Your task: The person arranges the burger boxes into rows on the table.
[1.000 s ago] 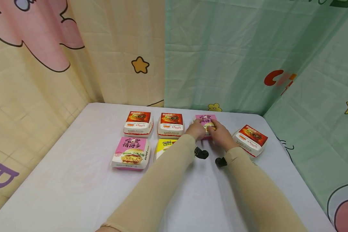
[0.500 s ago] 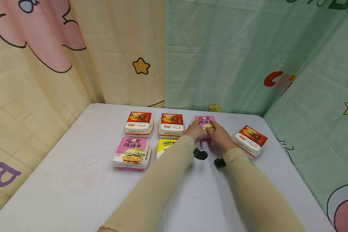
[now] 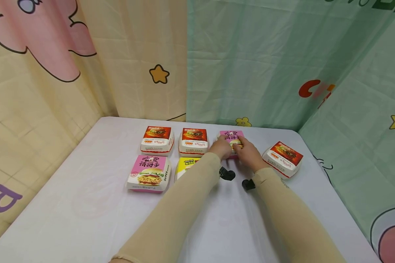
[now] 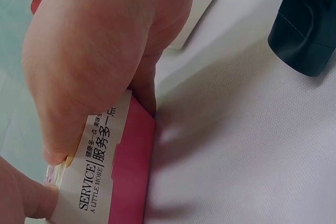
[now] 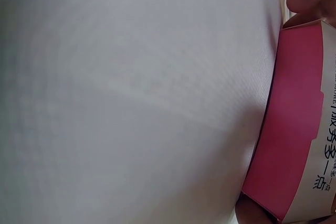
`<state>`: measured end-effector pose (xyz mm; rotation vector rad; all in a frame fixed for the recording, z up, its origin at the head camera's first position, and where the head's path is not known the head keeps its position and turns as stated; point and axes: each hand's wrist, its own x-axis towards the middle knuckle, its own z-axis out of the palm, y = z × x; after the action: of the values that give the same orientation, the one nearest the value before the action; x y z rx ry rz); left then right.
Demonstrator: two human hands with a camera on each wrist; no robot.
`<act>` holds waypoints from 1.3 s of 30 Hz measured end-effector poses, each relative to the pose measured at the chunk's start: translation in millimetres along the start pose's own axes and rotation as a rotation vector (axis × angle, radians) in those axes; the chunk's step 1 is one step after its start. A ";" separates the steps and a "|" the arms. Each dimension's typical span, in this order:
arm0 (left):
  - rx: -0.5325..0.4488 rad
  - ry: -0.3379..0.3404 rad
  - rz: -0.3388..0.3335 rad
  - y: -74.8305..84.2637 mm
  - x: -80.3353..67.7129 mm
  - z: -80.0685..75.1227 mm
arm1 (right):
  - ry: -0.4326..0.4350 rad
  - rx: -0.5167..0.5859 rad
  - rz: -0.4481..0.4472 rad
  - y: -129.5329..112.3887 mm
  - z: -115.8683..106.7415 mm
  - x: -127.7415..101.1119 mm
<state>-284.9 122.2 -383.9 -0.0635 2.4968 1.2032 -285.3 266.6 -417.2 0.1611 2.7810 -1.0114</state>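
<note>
Both hands [image 3: 221, 148] [image 3: 247, 153] grip closed pink burger box [image 3: 232, 136]; contents hidden.

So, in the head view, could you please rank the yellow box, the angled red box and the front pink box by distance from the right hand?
1. Angled red box, just right of the right hand.
2. Yellow box, left, under the sleeve.
3. Front pink box, far left.

Held box [image 3: 232, 140] right of two-box [image 3: 193, 141] row.

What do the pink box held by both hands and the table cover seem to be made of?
Pink box: probably thin printed cardboard, slightly glossy, with a folded flap edge showing at the wrist views. Table cover: seemingly white woven or embossed sheet, matte, with fine grain.
</note>
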 end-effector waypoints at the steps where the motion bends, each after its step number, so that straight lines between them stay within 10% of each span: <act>1: -0.005 -0.001 -0.001 0.0 -0.2 -0.1 | -0.001 0.000 0.000 -0.1 -0.2 -0.4; 39: 0.050 0.020 0.007 -0.1 -5.0 -3.6 | 0.000 0.005 -0.003 -4.9 3.0 3.1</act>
<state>-281.4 118.7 -380.2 -0.0543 2.5450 1.1480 -288.7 261.1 -417.0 0.1581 2.7803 -1.0185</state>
